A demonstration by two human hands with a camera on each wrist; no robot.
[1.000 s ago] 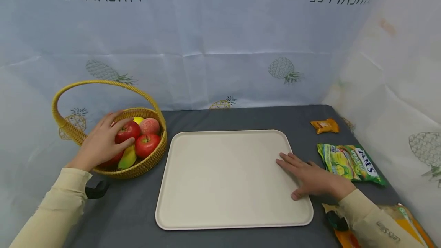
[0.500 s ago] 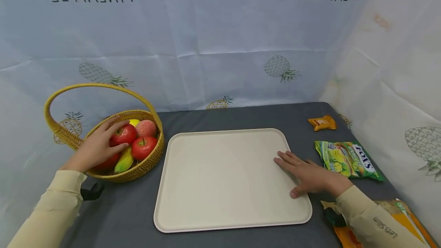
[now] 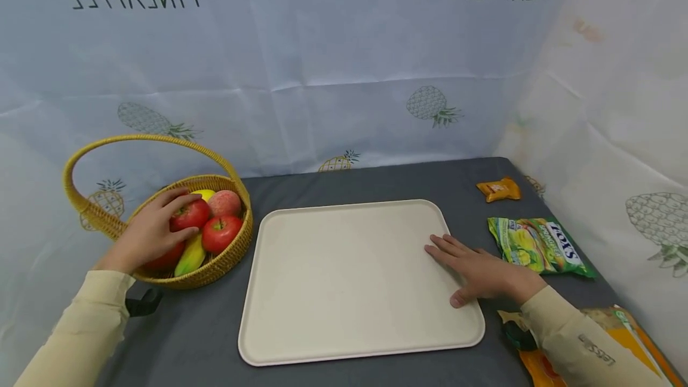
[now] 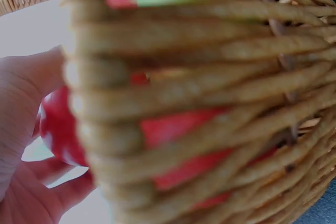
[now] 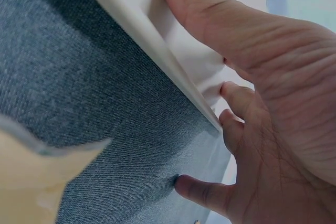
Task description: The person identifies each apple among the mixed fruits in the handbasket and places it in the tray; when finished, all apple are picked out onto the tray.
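Note:
My left hand [image 3: 153, 229] reaches over the near-left side of a yellow wicker basket [image 3: 239, 246], its thumb and fingers curved round a red apple [image 3: 192, 214]. In the left wrist view, the basket wall [image 4: 184, 87] covers much of the scene, and the apple [image 4: 60, 127] shows between thumb and fingers. Beside it lie another red apple [image 3: 220, 233], a peach [image 3: 224, 202], and a yellow-green fruit [image 3: 190, 257]. My right hand [image 3: 478, 273] rests with spread fingers on the right edge of a cream tray [image 3: 349, 279]; one fingertip [image 5: 184, 183] touches the dark cloth beyond the rim.
A small orange packet [image 3: 498, 189] lies at the back right of the grey tabletop [image 3: 371, 179]. In front of it is a green Fox's candy bag [image 3: 540, 246]. An orange package [image 3: 537, 366] is partly under the right sleeve. A pineapple-print curtain [image 3: 344, 76] hangs behind.
My left thumb and fingers have drawn in closer round the red apple. The head view has shifted slightly; the right hand keeps its place on the tray.

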